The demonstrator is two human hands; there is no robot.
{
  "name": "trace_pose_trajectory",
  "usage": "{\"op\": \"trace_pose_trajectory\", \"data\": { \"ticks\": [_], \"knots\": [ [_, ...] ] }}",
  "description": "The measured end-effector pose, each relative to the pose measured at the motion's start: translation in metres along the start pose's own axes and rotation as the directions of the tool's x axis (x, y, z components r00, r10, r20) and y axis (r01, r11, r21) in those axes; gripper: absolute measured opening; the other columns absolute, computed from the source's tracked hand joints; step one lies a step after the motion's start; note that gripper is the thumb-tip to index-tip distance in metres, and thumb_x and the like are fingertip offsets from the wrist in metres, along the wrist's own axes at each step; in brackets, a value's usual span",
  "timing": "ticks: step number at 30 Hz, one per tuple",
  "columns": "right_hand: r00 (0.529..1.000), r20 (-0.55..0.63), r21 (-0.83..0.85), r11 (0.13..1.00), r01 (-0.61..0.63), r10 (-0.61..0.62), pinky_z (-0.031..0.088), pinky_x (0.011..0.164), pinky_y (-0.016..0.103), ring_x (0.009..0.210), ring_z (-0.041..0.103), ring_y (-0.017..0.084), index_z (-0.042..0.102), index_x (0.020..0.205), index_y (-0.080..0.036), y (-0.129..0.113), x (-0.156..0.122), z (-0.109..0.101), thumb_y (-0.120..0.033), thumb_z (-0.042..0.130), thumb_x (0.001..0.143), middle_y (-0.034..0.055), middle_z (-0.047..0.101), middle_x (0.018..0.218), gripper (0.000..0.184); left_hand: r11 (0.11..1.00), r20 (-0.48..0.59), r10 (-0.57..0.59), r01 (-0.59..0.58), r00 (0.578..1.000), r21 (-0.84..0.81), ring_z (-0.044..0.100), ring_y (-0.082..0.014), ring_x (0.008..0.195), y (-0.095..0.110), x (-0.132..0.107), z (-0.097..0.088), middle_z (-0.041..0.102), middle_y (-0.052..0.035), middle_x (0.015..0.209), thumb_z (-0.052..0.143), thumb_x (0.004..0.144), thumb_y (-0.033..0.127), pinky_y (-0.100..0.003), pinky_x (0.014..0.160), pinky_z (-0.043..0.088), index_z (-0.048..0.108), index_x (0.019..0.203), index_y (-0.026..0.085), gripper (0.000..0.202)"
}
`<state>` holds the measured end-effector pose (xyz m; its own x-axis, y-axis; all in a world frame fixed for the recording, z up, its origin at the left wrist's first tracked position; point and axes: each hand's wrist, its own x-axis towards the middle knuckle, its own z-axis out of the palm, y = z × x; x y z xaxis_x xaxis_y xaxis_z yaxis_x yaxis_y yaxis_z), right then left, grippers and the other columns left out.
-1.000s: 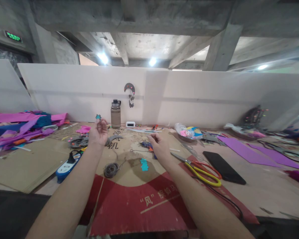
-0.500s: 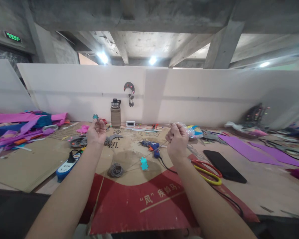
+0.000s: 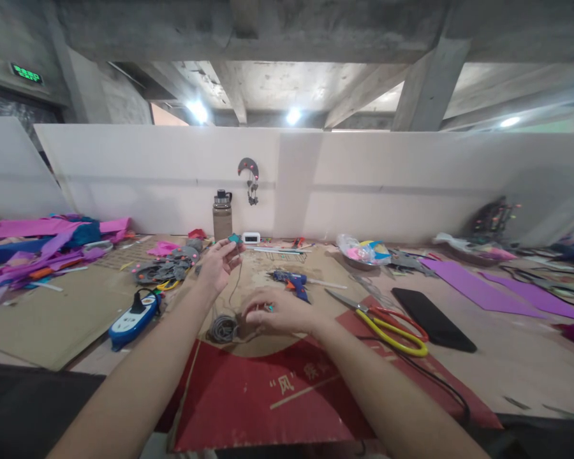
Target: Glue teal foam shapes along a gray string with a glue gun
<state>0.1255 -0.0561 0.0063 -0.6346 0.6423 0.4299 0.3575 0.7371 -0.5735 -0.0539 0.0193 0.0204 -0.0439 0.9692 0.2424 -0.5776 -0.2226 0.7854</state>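
Note:
My left hand [image 3: 221, 262] is raised over the back of the cardboard, thumb and fingers pinching a small teal cut-out [image 3: 235, 238]. From it a thin grey cord [image 3: 238, 280] hangs slack towards a coil of the same cord [image 3: 224, 328]. Low over the cardboard, just right of the coil, is my right hand [image 3: 278, 310], its fingers curled in and the thumb close to them. What they hold, if anything, is hidden. A bit of a second teal piece [image 3: 270, 308] shows at this hand. Behind it lies a blue glue gun [image 3: 291, 280].
Scissors [image 3: 382, 322] with red and yellow handles lie right of my hand, beside a black phone [image 3: 433, 319]. A power strip [image 3: 134, 319] and grey felt pieces [image 3: 165, 268] are at left. A bottle [image 3: 222, 217] stands at the back; a bowl [image 3: 363, 255] holds plastic packets.
My left hand has moved right with its teal cut-out. My right hand has dropped left and down beside the coil, covering most of the other teal piece. The stretched cord is now slack.

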Motion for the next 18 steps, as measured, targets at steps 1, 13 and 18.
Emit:
{"op": "trace_pose_trajectory", "data": {
  "ticks": [1, 13, 18],
  "knots": [
    [1.000, -0.003, -0.013, 1.000, 0.007, -0.007, 0.041, 0.068, 0.023, 0.073, 0.056, 0.014, 0.068, 0.073, -0.020, 0.005, 0.001, -0.002, -0.036, 0.057, 0.080, 0.0007, 0.065, 0.074, 0.021, 1.000, 0.006, 0.002, -0.002, 1.000, 0.005, 0.066, -0.0145, 0.075, 0.000, 0.000, 0.000, 0.069, -0.0047, 0.081, 0.068, 0.067, 0.011, -0.018, 0.051, 0.050, 0.060, 0.083, 0.014, 0.018],
    [0.731, -0.457, -0.281, 0.697, -0.660, 0.508, 0.037, 0.060, 0.028, 0.064, 0.058, 0.019, 0.062, 0.063, -0.016, 0.074, -0.009, -0.039, -0.039, 0.054, 0.078, 0.0105, 0.063, 0.064, 0.028, 0.998, 0.020, -0.032, 0.033, 0.999, -0.051, 0.052, -0.0058, 0.049, -0.007, 0.002, 0.003, 0.057, 0.0028, 0.058, 0.070, 0.063, 0.008, -0.014, 0.040, 0.038, 0.058, 0.075, 0.014, 0.018],
    [0.750, -0.356, -0.334, 0.674, -0.659, 0.557, 0.039, 0.060, 0.029, 0.071, 0.061, 0.024, 0.065, 0.064, -0.015, 0.094, -0.014, -0.023, -0.036, 0.065, 0.067, 0.0161, 0.068, 0.077, 0.021, 0.999, 0.022, -0.037, 0.037, 0.999, -0.020, 0.055, -0.0068, 0.050, -0.007, 0.000, 0.005, 0.059, 0.0013, 0.059, 0.069, 0.063, 0.008, -0.014, 0.044, 0.042, 0.056, 0.075, 0.014, 0.018]
  ]
}}
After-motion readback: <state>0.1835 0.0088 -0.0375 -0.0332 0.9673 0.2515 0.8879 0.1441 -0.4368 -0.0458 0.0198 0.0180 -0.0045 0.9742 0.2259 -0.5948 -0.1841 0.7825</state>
